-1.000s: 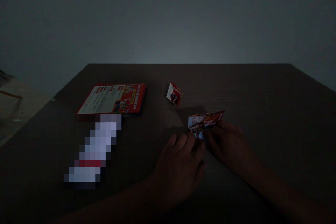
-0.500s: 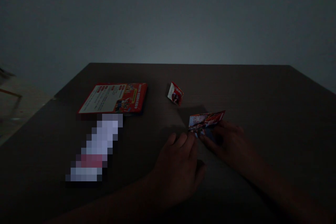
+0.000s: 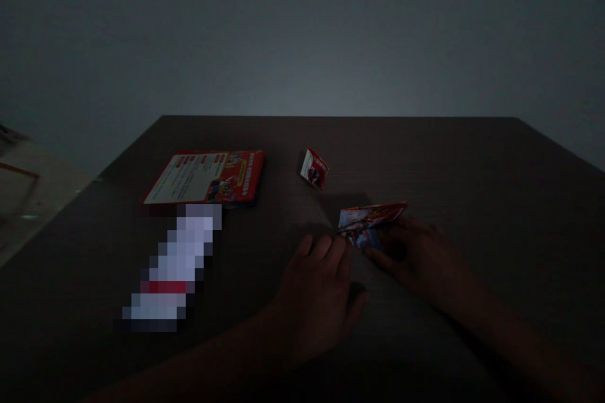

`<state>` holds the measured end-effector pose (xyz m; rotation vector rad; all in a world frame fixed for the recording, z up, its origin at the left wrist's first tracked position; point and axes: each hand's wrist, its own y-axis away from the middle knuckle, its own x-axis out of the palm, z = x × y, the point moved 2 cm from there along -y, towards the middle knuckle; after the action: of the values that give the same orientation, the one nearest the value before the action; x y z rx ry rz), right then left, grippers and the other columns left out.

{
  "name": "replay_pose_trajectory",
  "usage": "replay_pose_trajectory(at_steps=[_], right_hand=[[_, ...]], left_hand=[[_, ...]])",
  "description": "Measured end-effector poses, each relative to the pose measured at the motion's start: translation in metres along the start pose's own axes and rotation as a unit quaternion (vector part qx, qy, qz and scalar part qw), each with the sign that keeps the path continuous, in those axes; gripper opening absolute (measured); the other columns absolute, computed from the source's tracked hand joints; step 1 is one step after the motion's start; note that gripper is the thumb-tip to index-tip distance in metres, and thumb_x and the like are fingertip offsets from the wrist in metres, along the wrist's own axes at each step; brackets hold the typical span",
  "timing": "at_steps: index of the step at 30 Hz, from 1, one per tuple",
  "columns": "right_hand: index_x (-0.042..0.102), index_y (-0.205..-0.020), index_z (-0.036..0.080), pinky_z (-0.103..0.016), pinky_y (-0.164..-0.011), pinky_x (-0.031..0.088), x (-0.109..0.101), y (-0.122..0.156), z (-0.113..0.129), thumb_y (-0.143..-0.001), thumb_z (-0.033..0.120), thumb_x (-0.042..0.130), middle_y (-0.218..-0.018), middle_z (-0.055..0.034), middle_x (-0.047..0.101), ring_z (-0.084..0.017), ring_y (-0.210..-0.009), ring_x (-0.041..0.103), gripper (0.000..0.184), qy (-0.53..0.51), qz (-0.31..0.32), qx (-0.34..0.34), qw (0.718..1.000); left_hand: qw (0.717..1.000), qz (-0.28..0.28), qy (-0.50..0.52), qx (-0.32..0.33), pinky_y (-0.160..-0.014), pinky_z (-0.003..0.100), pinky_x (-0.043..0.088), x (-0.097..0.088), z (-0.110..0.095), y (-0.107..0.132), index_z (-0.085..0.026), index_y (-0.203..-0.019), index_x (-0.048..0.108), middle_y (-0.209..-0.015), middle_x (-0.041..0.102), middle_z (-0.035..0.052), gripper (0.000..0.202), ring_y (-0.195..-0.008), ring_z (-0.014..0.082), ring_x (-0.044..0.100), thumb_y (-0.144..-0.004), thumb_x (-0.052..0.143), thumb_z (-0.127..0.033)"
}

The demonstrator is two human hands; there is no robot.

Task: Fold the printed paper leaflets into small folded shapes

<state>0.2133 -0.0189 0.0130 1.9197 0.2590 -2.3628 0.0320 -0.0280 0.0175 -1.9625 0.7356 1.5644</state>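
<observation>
The scene is very dark. A small colourful printed paper [image 3: 369, 219], partly folded, lies on the dark wooden table [image 3: 472, 164] in front of me. My right hand [image 3: 416, 252] has its fingers closed on the paper's right and lower side. My left hand [image 3: 321, 289] rests palm down beside it, fingertips pressing at the paper's lower left corner. A small folded red and white paper piece [image 3: 314, 169] lies farther back, apart from both hands.
A red printed booklet or pack [image 3: 208, 177] lies flat at the left. Below it is a long pixelated object [image 3: 174, 264]. The table's far edge meets a plain grey wall [image 3: 302, 44]. Floor shows at the far left.
The paper's upper flap has dropped a little lower and flatter. My left hand has shifted slightly up toward the paper; my right hand has barely moved.
</observation>
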Motion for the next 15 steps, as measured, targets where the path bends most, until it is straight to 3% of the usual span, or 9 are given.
replay_pose_trajectory(at_steps=[7,15], right_hand=[[0.064,-0.071,0.021,-0.032,-0.064,0.039,-0.0002,0.0038,-0.0045,-0.082,0.043,0.056,-0.081,-0.0052,0.065,-0.019,-0.068,0.059,0.027,-0.011,-0.016,-0.009,1.0],[0.063,-0.069,0.021,-0.033,-0.065,0.038,0.0003,0.0028,-0.007,-0.082,0.042,0.056,-0.082,-0.0057,0.064,-0.02,-0.071,0.059,0.026,-0.007,0.009,-0.013,1.0]], left_hand=[[1.0,0.0,-0.004,-0.002,-0.094,0.045,0.035,-0.0019,-0.0005,-0.0006,-0.013,-0.12,0.053,-0.122,0.055,0.0104,0.047,-0.108,0.0264,0.048,-0.087,0.047,-0.047],[1.0,0.003,0.005,0.001,-0.095,0.045,0.034,-0.0015,0.0,-0.0005,-0.012,-0.125,0.05,-0.122,0.054,0.0102,0.051,-0.108,0.026,0.046,-0.088,0.047,-0.047]])
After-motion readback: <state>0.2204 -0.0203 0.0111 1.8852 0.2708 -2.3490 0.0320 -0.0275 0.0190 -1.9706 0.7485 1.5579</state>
